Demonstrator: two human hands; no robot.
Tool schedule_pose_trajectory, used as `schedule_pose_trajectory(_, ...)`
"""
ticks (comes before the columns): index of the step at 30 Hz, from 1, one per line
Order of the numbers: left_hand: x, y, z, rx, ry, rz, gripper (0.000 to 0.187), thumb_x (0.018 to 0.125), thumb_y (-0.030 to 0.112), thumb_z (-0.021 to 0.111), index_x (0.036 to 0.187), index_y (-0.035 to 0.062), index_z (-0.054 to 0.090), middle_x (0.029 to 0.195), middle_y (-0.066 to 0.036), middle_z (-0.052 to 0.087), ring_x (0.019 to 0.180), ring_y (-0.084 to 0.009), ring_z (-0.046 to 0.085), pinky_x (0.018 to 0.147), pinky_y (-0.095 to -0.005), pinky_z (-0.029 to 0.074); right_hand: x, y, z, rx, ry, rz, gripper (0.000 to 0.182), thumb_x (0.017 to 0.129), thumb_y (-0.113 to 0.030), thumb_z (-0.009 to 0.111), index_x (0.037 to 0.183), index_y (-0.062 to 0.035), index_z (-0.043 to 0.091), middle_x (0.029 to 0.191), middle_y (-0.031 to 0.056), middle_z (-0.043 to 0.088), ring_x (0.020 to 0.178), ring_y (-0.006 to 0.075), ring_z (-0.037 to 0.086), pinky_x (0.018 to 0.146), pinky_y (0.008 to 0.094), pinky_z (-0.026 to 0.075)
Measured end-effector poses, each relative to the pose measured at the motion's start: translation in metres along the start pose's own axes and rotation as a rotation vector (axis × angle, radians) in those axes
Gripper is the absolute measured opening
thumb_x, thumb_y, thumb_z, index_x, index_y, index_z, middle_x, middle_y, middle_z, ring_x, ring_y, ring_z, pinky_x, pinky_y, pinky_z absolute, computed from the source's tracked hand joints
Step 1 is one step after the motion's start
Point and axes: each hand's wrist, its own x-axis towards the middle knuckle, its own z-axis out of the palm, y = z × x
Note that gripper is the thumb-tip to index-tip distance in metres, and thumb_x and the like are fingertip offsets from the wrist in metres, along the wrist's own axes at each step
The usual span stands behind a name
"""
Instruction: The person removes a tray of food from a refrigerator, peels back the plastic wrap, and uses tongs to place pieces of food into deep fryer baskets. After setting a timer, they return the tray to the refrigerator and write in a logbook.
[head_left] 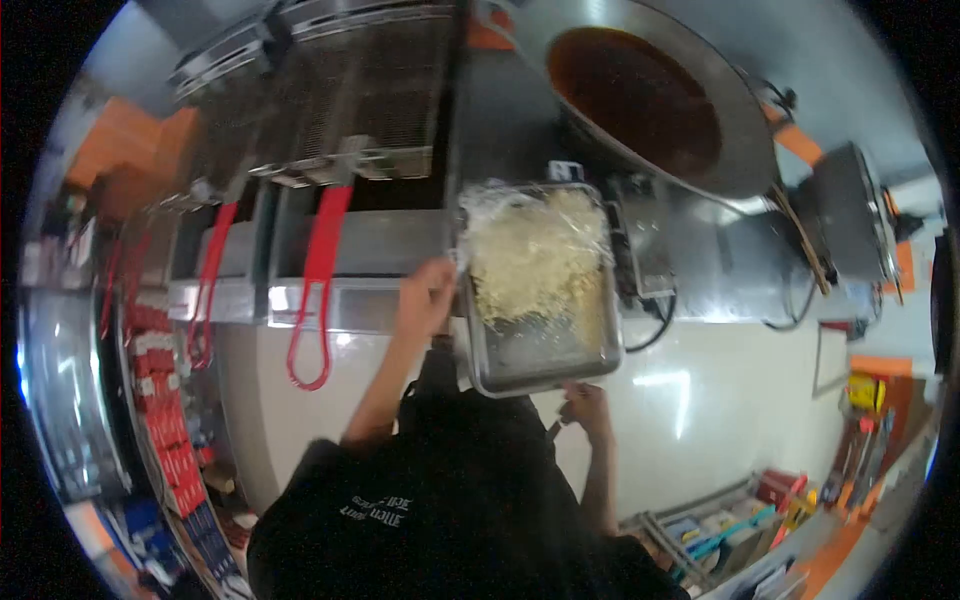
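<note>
Metal tray [540, 355] reaches over the near edge of the steel tabletop [720, 285], close to that surface's near left corner, with its near end above the floor [740, 385]. Pale, crumbly food [530, 262] fills its far part and thins out towards the bare near end; clear film [488, 205] lies crumpled over the far side.

The left hand [428, 292] is at the tray's left wall with its fingers curled; whether they grip the rim I cannot tell. The right hand [586, 408] is at the near end, fingers bent, and its hold is too blurred to tell.

At the far edge of the tabletop sits a wide metal pan [745, 130] of dark brown liquid [640, 100]. A small metal container [648, 245] stands just beside the tray on the right, and thin sticks [805, 240] slant near the right edge, by a grey appliance [855, 215].

Beyond the left edge are what look like fryers [365, 250], though the view is dim there, with wire baskets [375, 90] and long red handles [325, 240]. The floor is pale and glossy, with bright reflections. Red packets [165, 400] line the far left; a loaded rack [690, 530] stands lower right.
</note>
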Motion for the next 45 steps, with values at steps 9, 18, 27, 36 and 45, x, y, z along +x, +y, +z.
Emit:
schedule_pose_trajectory(9,-0.17,-0.03,-0.105,-0.162,-0.189,-0.679,0.02,0.086,0.017,0.054,0.089,-0.0015,0.059,0.065,-0.006,0.059,0.057,-0.0105,0.056,0.052,-0.0256,0.046,-0.008,-0.292,0.113,-0.174,-0.086,-0.96,0.012,0.086,-0.011,0.056,0.083,0.0003,0.054,0.065,0.0032,0.055,0.058,0.0076,0.053,0.052,0.0215,0.043)
schedule_pose_trajectory(18,-0.267,-0.159,-0.18,-0.166,0.217,-1.107,0.024,0.084,0.018,0.055,0.093,-0.0032,0.06,0.062,-0.009,0.062,0.053,-0.0136,0.058,0.049,-0.0266,0.046,-0.031,-0.462,0.427,-0.758,-0.462,-1.624,0.028,0.078,-0.029,0.062,0.077,-0.0004,0.061,0.067,0.0158,0.062,0.064,0.0256,0.063,0.061,0.0348,0.049)
schedule_pose_trajectory(27,-0.52,-0.261,-0.206,-1.069,1.041,-1.587,0.037,0.085,0.023,0.05,0.112,-0.0026,0.046,0.088,-0.022,0.057,0.073,-0.0362,0.061,0.059,-0.0438,0.053,0.17,-0.514,0.712,-1.012,-0.154,-0.723,0.029,0.081,-0.019,0.055,0.084,0.009,0.059,0.076,0.0217,0.063,0.063,0.0261,0.065,0.053,0.0345,0.054)
schedule_pose_trajectory(36,-0.557,-0.226,-0.268,-0.852,0.848,-1.652,0.043,0.078,0.027,0.063,0.112,0.0023,0.051,0.094,-0.015,0.062,0.086,-0.0254,0.059,0.076,-0.0379,0.048,0.3,-0.462,0.825,-0.364,-0.229,-0.074,0.031,0.081,-0.009,0.048,0.111,0.0004,0.049,0.101,0.0209,0.055,0.077,0.0358,0.06,0.064,0.0465,0.054)
schedule_pose_trajectory(45,-0.442,-0.296,-0.305,-1.023,0.898,-1.592,0.038,0.083,0.018,0.051,0.113,-0.0046,0.046,0.101,-0.021,0.056,0.082,-0.0334,0.059,0.066,-0.0436,0.051,0.291,-0.486,0.815,-0.477,-0.169,-0.234,0.018,0.081,-0.008,0.046,0.097,-0.0017,0.051,0.084,0.0128,0.057,0.071,0.025,0.059,0.063,0.0427,0.054)
